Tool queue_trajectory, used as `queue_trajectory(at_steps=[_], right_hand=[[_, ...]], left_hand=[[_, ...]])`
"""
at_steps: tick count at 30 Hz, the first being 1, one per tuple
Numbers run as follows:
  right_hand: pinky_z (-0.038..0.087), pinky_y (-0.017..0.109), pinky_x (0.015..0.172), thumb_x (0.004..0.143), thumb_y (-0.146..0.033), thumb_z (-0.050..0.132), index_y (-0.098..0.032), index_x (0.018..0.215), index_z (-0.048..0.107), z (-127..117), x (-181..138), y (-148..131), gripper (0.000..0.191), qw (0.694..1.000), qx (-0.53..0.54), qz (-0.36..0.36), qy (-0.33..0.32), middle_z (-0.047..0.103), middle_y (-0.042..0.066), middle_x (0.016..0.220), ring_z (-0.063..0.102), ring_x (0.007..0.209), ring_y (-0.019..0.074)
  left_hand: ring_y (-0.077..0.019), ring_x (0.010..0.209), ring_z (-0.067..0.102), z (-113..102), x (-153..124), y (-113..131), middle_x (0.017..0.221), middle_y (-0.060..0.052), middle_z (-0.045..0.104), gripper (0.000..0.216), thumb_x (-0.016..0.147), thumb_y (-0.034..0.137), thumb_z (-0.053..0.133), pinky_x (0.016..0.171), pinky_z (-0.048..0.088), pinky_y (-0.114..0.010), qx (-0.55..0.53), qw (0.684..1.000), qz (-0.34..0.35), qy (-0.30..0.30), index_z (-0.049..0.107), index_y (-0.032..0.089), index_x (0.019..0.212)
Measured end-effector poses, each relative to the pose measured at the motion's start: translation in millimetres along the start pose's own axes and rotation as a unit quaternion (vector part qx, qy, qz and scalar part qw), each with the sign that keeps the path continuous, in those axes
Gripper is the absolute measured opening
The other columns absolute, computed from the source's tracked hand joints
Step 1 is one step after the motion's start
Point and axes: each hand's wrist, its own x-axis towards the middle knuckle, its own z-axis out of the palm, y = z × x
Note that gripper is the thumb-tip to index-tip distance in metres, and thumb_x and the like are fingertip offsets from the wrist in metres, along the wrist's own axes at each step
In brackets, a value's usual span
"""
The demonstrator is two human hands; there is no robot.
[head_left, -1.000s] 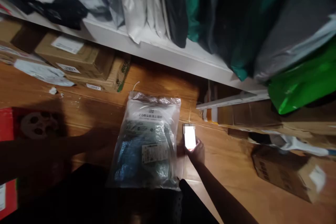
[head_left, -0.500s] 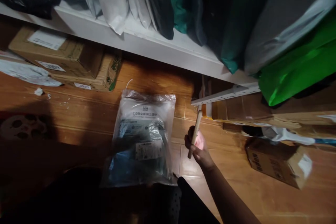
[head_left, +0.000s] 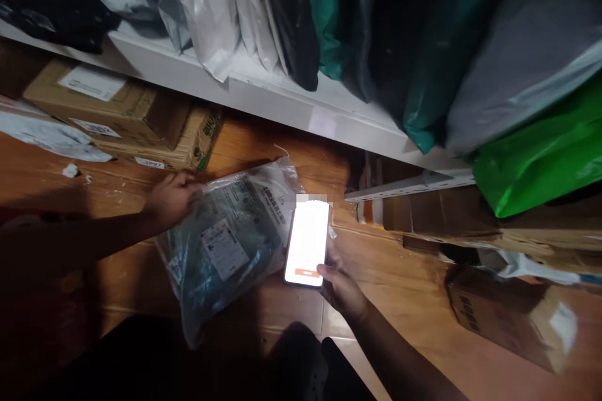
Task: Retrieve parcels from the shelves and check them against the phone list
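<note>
Two hands at work over one parcel. Left hand (head_left: pixel 172 199) rests on the upper left corner of a clear plastic bag with dark folded contents and a white label (head_left: pixel 226 244); fingers curled over the bag's edge, pinching or pressing it, cannot tell which. Bag lies flat and askew on the wooden floor (head_left: pixel 404 301), just below the white shelf board (head_left: pixel 282 103). Right hand (head_left: pixel 341 288) holds one smartphone with a bright white screen (head_left: pixel 308 241), fingers wrapped around its lower end, screen facing up and overlapping the bag's right edge.

Handling, as judged: bag looks soft, light and crinkly, film likely slippery; contents would sag if lifted by one corner. Better hold is at two edges or flat under the middle.

Count: one clear bag, one phone. Brown cardboard boxes: two stacked at upper left (head_left: pixel 117 113), one at lower right (head_left: pixel 508 319). Several upright mailer pouches on the shelf, grey, black, teal, one bright green (head_left: pixel 540 156).
</note>
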Motion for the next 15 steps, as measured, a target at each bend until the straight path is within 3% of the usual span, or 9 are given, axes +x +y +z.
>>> queue_trajectory(at_steps=[3, 5, 8, 12, 15], right_hand=[[0.048, 0.044, 0.096, 0.058, -0.029, 0.081, -0.032, 0.137, 0.029, 5, 0, 8, 0.095, 1.0, -0.014, 0.011, -0.003, 0.068, 0.004, 0.11, 0.061, 0.109, 0.0258], [0.047, 0.045, 0.098, 0.06, -0.027, 0.08, -0.029, 0.136, 0.03, 3, -1, 12, 0.091, 0.999, -0.046, 0.009, -0.017, 0.068, 0.005, 0.108, 0.06, 0.111, 0.0258], [0.049, 0.046, 0.096, 0.062, -0.028, 0.08, -0.026, 0.131, 0.033, -1, -3, 14, 0.082, 0.996, -0.083, 0.005, -0.027, 0.068, 0.006, 0.108, 0.062, 0.108, 0.0262], [0.052, 0.047, 0.091, 0.065, -0.03, 0.077, -0.025, 0.123, 0.038, 2, -6, 11, 0.069, 0.993, -0.113, 0.018, -0.022, 0.066, 0.008, 0.113, 0.063, 0.105, 0.0264], [0.052, 0.048, 0.091, 0.065, -0.03, 0.077, -0.025, 0.125, 0.036, 6, -7, 12, 0.073, 0.993, -0.119, 0.024, -0.008, 0.062, 0.01, 0.12, 0.061, 0.109, 0.0284]], left_hand=[[-0.0266, 0.097, 0.052, 7, -21, 23, 0.103, -0.011, 0.057, 0.027, 0.091, 0.028, 0.046, 0.082, 0.047, -0.043, -0.006, 0.997, 0.077, -0.026, 0.064, 0.016, 0.107], [-0.0239, 0.092, 0.055, 17, -46, 42, 0.098, -0.008, 0.061, 0.019, 0.084, 0.019, 0.053, 0.077, 0.047, -0.038, -0.012, 0.986, 0.153, -0.058, 0.067, 0.02, 0.097], [-0.0224, 0.087, 0.058, 36, -86, 61, 0.095, -0.004, 0.063, 0.02, 0.074, 0.014, 0.061, 0.071, 0.047, -0.035, -0.021, 0.972, 0.214, -0.095, 0.066, 0.024, 0.09], [-0.0211, 0.089, 0.059, 58, -121, 62, 0.098, -0.002, 0.066, 0.025, 0.071, 0.018, 0.067, 0.072, 0.049, -0.033, -0.055, 0.959, 0.262, -0.098, 0.065, 0.028, 0.094], [-0.0239, 0.102, 0.059, 75, -134, 59, 0.107, -0.002, 0.066, 0.025, 0.072, 0.017, 0.068, 0.082, 0.05, -0.037, -0.056, 0.956, 0.274, -0.091, 0.068, 0.029, 0.094]])
